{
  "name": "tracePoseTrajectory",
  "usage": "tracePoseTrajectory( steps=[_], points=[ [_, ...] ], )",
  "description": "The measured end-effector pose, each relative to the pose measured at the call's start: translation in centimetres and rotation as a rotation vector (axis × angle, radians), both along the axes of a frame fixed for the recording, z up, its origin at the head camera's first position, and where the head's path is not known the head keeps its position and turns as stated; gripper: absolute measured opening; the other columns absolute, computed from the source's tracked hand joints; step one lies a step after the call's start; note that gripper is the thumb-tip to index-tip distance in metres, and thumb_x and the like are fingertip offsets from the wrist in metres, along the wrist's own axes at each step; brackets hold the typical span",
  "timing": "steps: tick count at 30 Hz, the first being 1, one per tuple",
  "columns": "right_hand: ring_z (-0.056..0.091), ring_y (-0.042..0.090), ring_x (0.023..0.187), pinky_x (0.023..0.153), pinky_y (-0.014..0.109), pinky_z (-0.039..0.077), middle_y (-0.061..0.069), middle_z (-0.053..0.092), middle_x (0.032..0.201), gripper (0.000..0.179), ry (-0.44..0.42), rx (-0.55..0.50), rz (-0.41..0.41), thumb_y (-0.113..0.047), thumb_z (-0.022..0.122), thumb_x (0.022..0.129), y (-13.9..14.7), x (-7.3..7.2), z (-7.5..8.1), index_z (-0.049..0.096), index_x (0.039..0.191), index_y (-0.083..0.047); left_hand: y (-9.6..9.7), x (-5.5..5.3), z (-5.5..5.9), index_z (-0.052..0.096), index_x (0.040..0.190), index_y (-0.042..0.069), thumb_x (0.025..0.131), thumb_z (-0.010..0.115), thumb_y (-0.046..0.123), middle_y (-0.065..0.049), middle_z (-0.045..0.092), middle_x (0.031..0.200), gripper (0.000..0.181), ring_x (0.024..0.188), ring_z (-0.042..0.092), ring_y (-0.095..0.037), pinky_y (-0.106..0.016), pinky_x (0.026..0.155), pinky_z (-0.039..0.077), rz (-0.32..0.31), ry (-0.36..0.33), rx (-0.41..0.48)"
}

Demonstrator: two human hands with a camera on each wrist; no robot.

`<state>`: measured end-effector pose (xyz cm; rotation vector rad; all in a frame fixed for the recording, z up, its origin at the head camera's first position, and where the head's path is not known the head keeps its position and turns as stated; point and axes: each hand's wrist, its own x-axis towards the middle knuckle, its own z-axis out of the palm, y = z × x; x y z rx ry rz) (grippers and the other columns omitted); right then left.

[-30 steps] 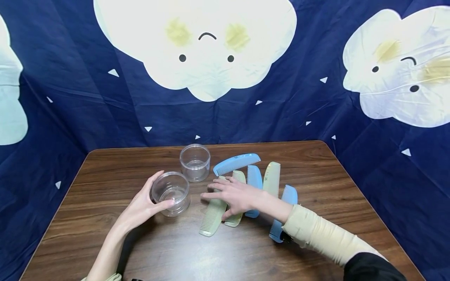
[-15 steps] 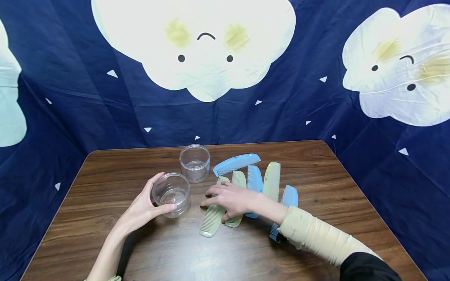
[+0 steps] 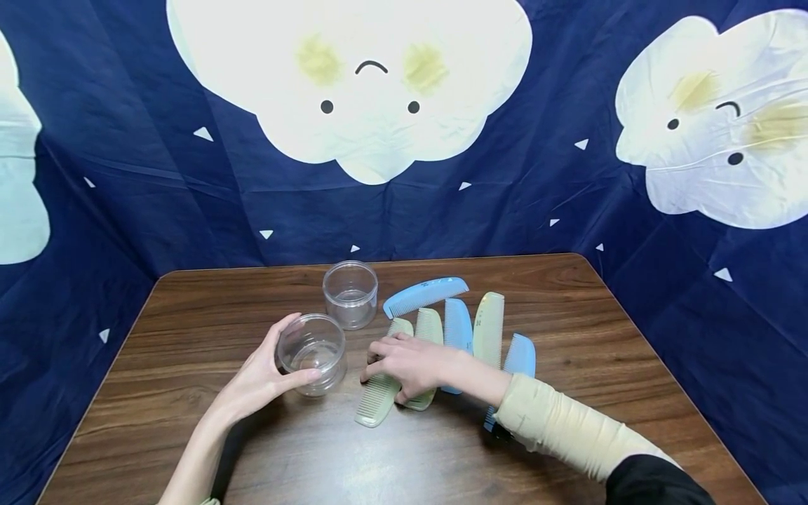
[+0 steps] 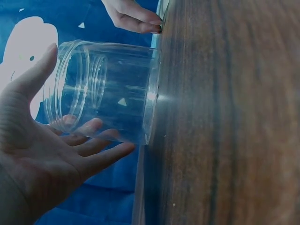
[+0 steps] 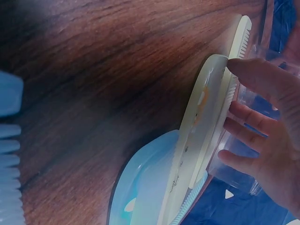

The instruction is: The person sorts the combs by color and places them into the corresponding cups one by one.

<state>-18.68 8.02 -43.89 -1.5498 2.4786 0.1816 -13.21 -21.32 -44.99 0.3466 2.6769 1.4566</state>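
My left hand (image 3: 252,382) holds a clear plastic jar (image 3: 331,375), with thumb on the near side and fingers round the far side. In the left wrist view, the open-topped jar (image 4: 119,89) stands upright on the table. My right hand (image 3: 416,361) pinches the leftmost pale green comb (image 3: 375,407), fingertips at its left edge and thumb at its right. The right wrist view shows the thumb on this comb (image 5: 242,35) and fingers along its far side. A second pale green comb (image 3: 430,322) lies just right of it, partly under the hand.
Another clear jar (image 3: 351,298) stands behind the held one. A blue comb (image 3: 426,293) lies at the back. Further right are another blue comb (image 3: 457,322), a pale green comb (image 3: 489,322) and a blue comb (image 3: 520,356), partly covered by my right forearm. Blue cloth surrounds the wooden table (image 3: 208,301).
My right fingers have curled in and drawn together on the leftmost green comb, which has turned slightly. My left hand and its jar have shifted a little right and nearer.
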Motion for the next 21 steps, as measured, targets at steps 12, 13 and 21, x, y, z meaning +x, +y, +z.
tracePoseTrajectory(
  steps=[12,13,21],
  points=[
    [0.054,0.016,0.127,0.11,0.038,0.046,-0.005,0.056,0.134,0.068,0.049,0.01,0.045,-0.038,0.088,0.075,-0.6,0.24,-0.1,0.06,0.136,-0.037,0.0,-0.08,-0.09,0.024,0.16,0.016,0.085,0.084,0.039,-0.019,0.041,0.16,0.099,0.146,0.041,-0.042,-0.063,0.112,0.036,-0.002,0.003,-0.022],
    [0.054,0.016,0.127,0.11,0.039,0.046,-0.005,0.056,0.133,0.068,0.052,0.013,0.048,-0.039,0.089,0.075,-0.64,0.27,-0.11,0.06,0.136,-0.037,0.0,-0.09,-0.09,0.024,0.16,0.016,0.085,0.084,0.04,-0.018,0.041,0.161,0.099,0.146,0.041,-0.042,-0.063,0.112,0.036,-0.003,0.0,-0.021],
    [0.053,0.015,0.123,0.106,0.038,0.049,-0.006,0.055,0.13,0.073,0.097,0.055,0.087,-0.044,0.089,0.073,-1.07,0.37,-0.16,0.056,0.138,-0.033,-0.07,-0.1,-0.15,0.023,0.161,0.016,0.085,0.084,0.04,-0.017,0.04,0.162,0.1,0.147,0.04,-0.041,-0.064,0.112,0.036,-0.001,-0.01,-0.02]
  ],
)
